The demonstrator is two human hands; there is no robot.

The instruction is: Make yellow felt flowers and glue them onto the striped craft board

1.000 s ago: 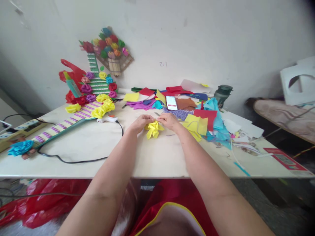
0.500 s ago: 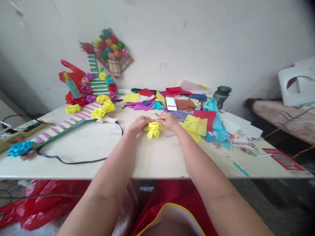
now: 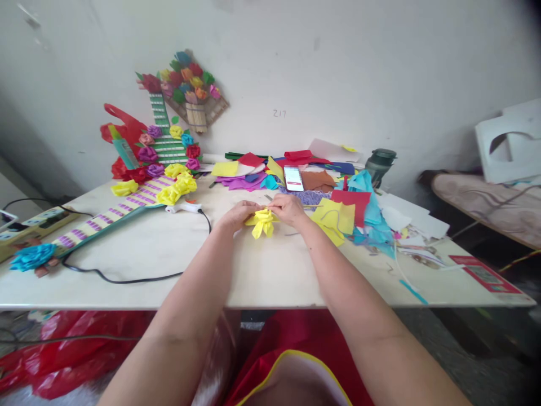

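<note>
Between my two hands, just above the white table (image 3: 270, 276), is a yellow paper flower (image 3: 263, 224) with its petals hanging toward me. My left hand (image 3: 242, 214) is closed on the flower's left side, fingers bent around its edge. Pressed together at its right side are the fingers of my right hand (image 3: 288, 210). A thin grey metal tip (image 3: 268, 197) sticks out by the right fingers; its kind is too small to tell. Yellow crepe paper sheets (image 3: 336, 220) with a grey string lie right of my right hand.
At left lie a guitar-shaped piece (image 3: 114, 211) with paper flowers, a white glue gun (image 3: 183, 207) and its black cord. Behind my hands are a phone (image 3: 293, 178) and coloured paper (image 3: 243, 177). A dark bottle (image 3: 380, 164) stands at the back right, near blue paper scraps (image 3: 372, 206).
Almost nothing differs. Both hands keep their hold at the yellow flower, and the whole view has shifted very slightly.
</note>
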